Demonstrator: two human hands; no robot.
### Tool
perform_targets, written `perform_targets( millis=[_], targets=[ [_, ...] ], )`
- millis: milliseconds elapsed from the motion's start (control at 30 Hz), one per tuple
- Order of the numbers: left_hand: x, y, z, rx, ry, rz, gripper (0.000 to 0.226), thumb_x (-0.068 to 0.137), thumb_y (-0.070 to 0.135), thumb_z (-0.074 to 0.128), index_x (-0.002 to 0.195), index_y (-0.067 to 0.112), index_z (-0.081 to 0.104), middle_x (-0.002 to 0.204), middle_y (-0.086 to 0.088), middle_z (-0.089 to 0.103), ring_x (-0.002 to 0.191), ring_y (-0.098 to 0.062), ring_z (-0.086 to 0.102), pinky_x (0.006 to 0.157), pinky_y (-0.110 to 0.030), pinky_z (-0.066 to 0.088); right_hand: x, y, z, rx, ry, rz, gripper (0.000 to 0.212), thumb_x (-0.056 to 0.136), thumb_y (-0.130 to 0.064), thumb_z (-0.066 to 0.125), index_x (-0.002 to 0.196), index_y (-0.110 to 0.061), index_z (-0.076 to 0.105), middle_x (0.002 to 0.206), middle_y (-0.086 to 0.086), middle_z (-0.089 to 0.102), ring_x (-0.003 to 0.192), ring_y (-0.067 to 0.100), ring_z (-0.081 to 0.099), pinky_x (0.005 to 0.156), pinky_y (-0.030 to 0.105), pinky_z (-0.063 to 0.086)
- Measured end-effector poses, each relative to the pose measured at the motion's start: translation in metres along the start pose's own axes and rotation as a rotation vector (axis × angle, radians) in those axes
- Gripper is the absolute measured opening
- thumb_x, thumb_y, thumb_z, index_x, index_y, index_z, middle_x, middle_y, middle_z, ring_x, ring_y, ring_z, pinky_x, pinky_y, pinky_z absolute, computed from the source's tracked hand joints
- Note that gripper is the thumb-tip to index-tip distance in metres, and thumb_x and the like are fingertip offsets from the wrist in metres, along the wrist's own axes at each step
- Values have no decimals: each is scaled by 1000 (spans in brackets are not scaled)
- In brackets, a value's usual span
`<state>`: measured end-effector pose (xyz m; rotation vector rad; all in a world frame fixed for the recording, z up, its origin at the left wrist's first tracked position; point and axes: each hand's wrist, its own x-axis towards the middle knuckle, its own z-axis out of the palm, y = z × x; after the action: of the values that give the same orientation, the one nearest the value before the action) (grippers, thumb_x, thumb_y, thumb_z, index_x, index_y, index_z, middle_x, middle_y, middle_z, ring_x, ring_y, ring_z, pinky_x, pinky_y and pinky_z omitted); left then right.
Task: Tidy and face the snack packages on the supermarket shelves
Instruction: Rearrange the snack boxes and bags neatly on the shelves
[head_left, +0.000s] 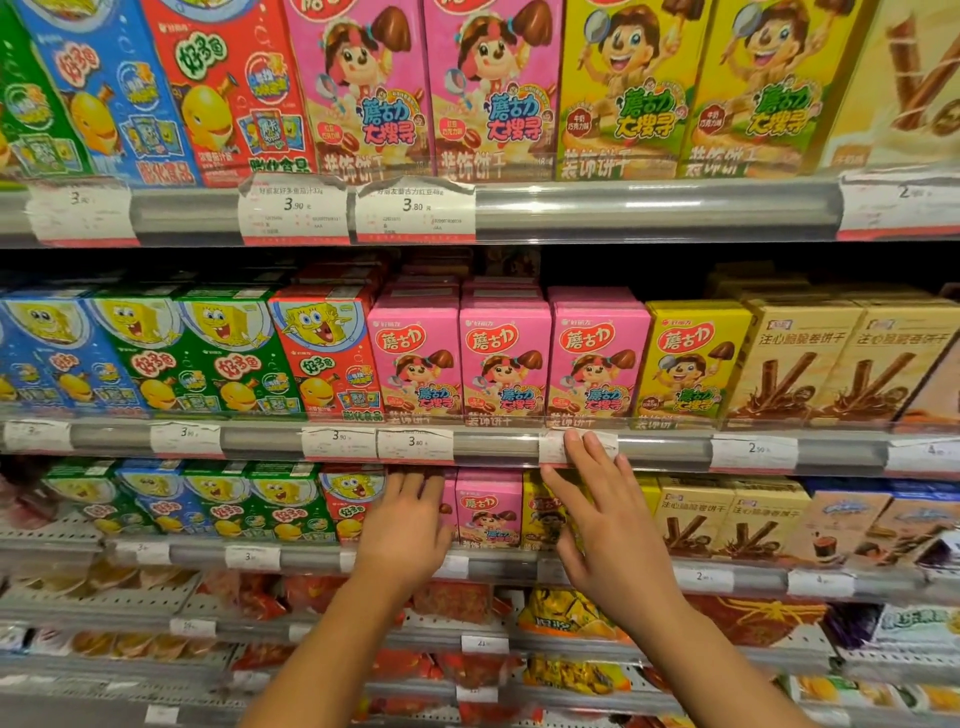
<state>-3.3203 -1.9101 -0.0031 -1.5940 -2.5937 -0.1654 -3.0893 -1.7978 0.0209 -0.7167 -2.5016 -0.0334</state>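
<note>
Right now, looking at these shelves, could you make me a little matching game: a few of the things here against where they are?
Things:
1. left hand
2. right hand
3. yellow box
4. red box

Places:
A. middle shelf, just left of the three pink boxes
B. fingers up on the price rail of the middle shelf
C. middle shelf, just right of the three pink boxes
D. against the boxes one shelf below the middle one

Pairs: 1-D, 2-B, 3-C, 4-A
</note>
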Motion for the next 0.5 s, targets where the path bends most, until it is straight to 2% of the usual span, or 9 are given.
perform_targets(
  millis=[100, 167, 233, 367, 500],
  targets=[
    [-20, 3, 3, -148, 79, -9, 59, 94, 40, 56, 147, 15, 49, 152, -11, 47, 143, -33, 40, 113, -46, 40, 0, -1, -1, -46, -17, -3, 71, 81, -19, 72, 148, -19, 50, 167, 11, 20, 156, 32, 14, 122, 55, 23],
    [-36, 4, 9, -212, 198, 21, 50, 90, 37, 63, 135, 14, 61, 145, -10, 56, 134, -31, 50, 109, -46, 45, -1, -1, -2, -52, -19, -11, 71, 80, -18, 72, 148, -17, 51, 167, 13, 21, 155, 33, 15, 121, 57, 26],
    [-52, 4, 10, -258, 271, 13, 44, 89, 29, 72, 129, 14, 65, 140, -6, 59, 130, -27, 53, 106, -46, 50, -2, 1, -2, -48, -21, -18, 71, 80, -17, 72, 148, -16, 51, 166, 14, 21, 155, 34, 14, 121, 59, 27],
    [-74, -5, -2, -261, 325, -137, 45, 91, 27, 72, 134, 18, 63, 142, 0, 58, 133, -21, 49, 108, -40, 45, -4, 4, 2, -46, -11, -46, 72, 81, -18, 71, 149, -15, 49, 167, 15, 20, 156, 34, 11, 121, 59, 25],
    [-89, -34, -17, -227, 388, -222, 48, 94, 25, 67, 140, 16, 58, 146, -3, 55, 137, -23, 46, 115, -41, 37, -4, 5, 5, -37, 2, -56, 74, 81, -18, 72, 150, -15, 47, 167, 15, 17, 156, 33, 8, 122, 59, 22]
  ],
)
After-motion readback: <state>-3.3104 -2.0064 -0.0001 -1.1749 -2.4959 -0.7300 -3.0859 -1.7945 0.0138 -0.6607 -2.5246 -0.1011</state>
